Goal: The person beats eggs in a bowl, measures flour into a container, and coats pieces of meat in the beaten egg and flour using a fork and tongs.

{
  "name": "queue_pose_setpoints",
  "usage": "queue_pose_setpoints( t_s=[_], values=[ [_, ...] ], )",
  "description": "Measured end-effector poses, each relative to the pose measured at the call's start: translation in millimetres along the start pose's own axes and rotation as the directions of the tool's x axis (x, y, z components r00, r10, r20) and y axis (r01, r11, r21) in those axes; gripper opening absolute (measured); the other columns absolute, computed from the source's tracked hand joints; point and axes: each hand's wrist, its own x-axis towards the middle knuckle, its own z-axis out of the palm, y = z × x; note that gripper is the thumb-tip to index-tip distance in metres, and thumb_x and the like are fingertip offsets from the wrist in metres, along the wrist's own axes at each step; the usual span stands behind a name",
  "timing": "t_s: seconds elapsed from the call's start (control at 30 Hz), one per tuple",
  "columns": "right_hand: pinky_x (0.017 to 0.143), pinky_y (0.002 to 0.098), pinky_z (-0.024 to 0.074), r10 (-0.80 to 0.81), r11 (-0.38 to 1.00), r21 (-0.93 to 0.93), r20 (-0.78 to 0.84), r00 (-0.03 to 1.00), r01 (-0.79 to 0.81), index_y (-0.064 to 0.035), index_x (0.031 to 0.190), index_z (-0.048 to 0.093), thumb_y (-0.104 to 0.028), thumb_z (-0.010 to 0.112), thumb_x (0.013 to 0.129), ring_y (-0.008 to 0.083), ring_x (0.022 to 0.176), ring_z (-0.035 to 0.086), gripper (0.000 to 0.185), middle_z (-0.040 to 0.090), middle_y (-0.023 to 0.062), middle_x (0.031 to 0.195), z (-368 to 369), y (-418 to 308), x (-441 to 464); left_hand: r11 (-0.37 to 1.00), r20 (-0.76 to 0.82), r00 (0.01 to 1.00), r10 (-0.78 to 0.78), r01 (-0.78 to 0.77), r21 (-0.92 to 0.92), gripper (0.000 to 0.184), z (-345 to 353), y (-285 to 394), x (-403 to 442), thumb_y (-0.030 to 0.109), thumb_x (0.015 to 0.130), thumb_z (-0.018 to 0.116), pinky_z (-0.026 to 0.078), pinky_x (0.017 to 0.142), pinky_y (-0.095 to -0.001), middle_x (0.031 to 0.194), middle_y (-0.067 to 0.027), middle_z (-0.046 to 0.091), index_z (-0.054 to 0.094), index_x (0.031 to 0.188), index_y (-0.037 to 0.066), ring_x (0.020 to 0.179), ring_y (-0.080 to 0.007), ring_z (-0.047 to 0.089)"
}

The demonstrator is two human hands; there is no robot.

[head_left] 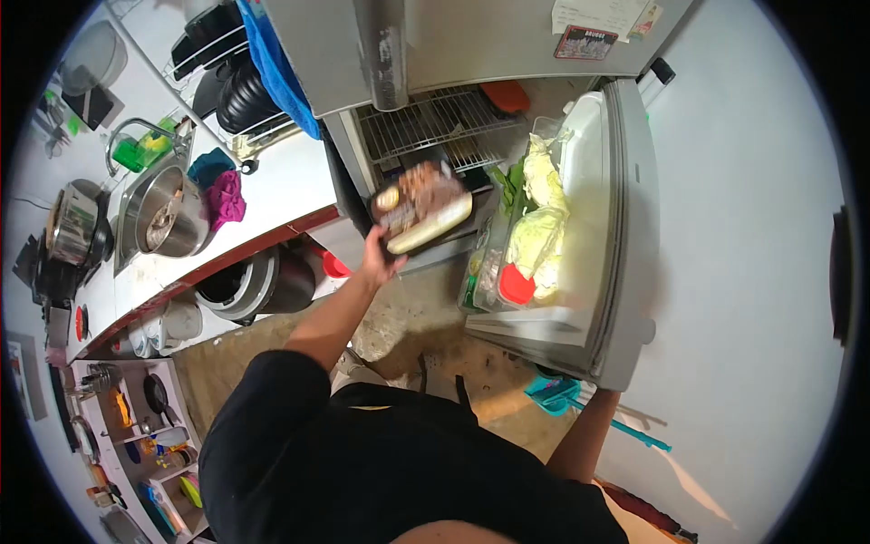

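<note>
My left hand point(373, 263) grips the near edge of a dark tray of food point(421, 201), held up before the fridge opening. Blurred brown pieces, a round yellowish item and a long pale piece lie on it; their kinds are unclear. At the lower edge of the open fridge door point(625, 227), my right forearm point(587, 431) reaches up, and the fingers are hidden behind the door. Leafy pale-green heads, likely cabbage point(536, 238), fill the door side beside a red-lidded container point(517, 286). Wire shelves point(435, 122) show inside the fridge.
To the left, a white counter point(281, 186) carries a steel pot point(172, 218) by the sink, a magenta cloth point(226, 199) and a dish rack. Large dark pots point(281, 281) stand underneath. A teal dustpan point(555, 394) lies below the door, and a wall point(743, 245) is at right.
</note>
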Motion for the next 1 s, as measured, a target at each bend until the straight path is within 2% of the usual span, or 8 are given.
queue_pose_setpoints(
  t_s=[0.17,0.33,0.47,0.5,0.67,0.77,0.87,1.0],
  values=[
    [0.086,0.0360,0.0396,-0.010,1.000,-0.025,-0.085,0.996,0.008,0.0029,0.116,0.040,-0.005,0.063,0.068,0.0238,0.100,0.049,0.053,0.049,0.0141,0.109,-17.9,2.7,16.7,0.916,-0.106,0.962,0.250,-0.271,-0.295,0.045,93.3,29.5,103.9,0.035,0.081,0.045,0.044,0.084,-0.0431,0.124,-0.0050,0.046,0.044,0.121,0.013,0.111,-0.0243,0.046],
    [0.088,0.0372,0.0380,-0.024,0.996,-0.089,-0.022,0.999,0.022,0.0034,0.118,0.039,-0.006,0.063,0.068,0.0251,0.103,0.048,0.056,0.048,0.0153,0.111,-6.9,4.2,7.3,0.861,-0.618,0.779,0.104,-0.381,-0.336,0.036,160.2,84.6,134.0,0.040,0.088,0.039,0.046,0.063,-0.0355,0.104,-0.0064,0.055,0.054,0.105,0.011,0.091,-0.0200,0.055],
    [0.090,0.0382,0.0367,-0.050,0.984,-0.163,0.135,0.990,0.072,0.0038,0.120,0.037,-0.006,0.063,0.068,0.0261,0.105,0.047,0.059,0.048,0.0163,0.112,20.7,6.4,-18.2,0.894,-0.438,0.815,0.379,-0.445,-0.054,0.037,105.1,96.1,207.3,0.032,0.088,0.042,0.044,0.064,-0.0348,0.105,-0.0124,0.056,0.053,0.107,0.002,0.082,-0.0257,0.051],
    [0.090,0.0385,0.0363,-0.056,0.979,-0.182,0.202,0.978,0.094,0.0039,0.120,0.037,-0.006,0.063,0.068,0.0264,0.105,0.047,0.059,0.048,0.0166,0.112,31.4,4.5,-27.9,0.844,-0.347,0.783,0.517,-0.398,0.359,0.034,91.2,98.0,205.9,0.032,0.088,0.042,0.041,0.059,-0.0332,0.092,-0.0126,0.057,0.056,0.096,0.002,0.074,-0.0244,0.051],
    [0.094,0.0406,0.0320,-0.252,0.776,-0.301,0.658,0.709,0.555,0.0049,0.125,0.032,-0.007,0.063,0.068,0.0293,0.110,0.044,0.066,0.046,0.0195,0.115,92.7,-16.0,-67.4,0.927,0.079,0.948,0.309,-0.318,0.198,0.033,-1.8,4.6,118.1,0.035,0.087,0.044,0.039,0.047,-0.0270,0.070,-0.0051,0.059,0.060,0.086,0.006,0.059,-0.0141,0.053],
    [0.091,0.0344,0.0359,-0.182,0.722,-0.349,0.737,0.650,0.598,0.0024,0.131,0.023,-0.008,0.062,0.069,0.0275,0.111,0.043,0.074,0.042,0.0165,0.124,157.9,-44.3,-105.0,-0.302,0.545,0.748,0.379,-0.457,0.837,0.035,-141.1,-69.5,-21.0,0.037,0.088,0.040,0.041,0.049,-0.0316,0.067,-0.0093,0.059,0.055,0.104,0.010,0.056,-0.0151,0.054],
    [0.091,0.0344,0.0360,-0.310,0.670,-0.108,0.859,0.408,0.735,0.0025,0.132,0.020,-0.005,0.062,0.070,0.0277,0.112,0.043,0.076,0.040,0.0187,0.125,215.1,-44.5,-109.8,-0.066,-0.128,0.953,0.276,0.152,0.986,0.030,-267.4,-112.5,-169.4,0.033,0.087,0.043,0.042,0.053,-0.0332,0.071,-0.0082,0.059,0.056,0.101,0.010,0.062,-0.0167,0.056],
    [0.092,0.0337,0.0351,-0.184,0.676,-0.233,0.866,0.466,0.699,0.0029,0.133,0.018,-0.006,0.064,0.070,0.0317,0.113,0.043,0.078,0.039,0.0221,0.127,293.2,-57.7,-137.8,0.596,-0.878,0.474,0.066,0.687,0.415,0.024,-378.7,-146.1,-388.5,0.028,0.085,0.047,0.044,0.059,-0.0354,0.076,-0.0068,0.060,0.057,0.098,0.011,0.069,-0.0188,0.057]
  ],
)
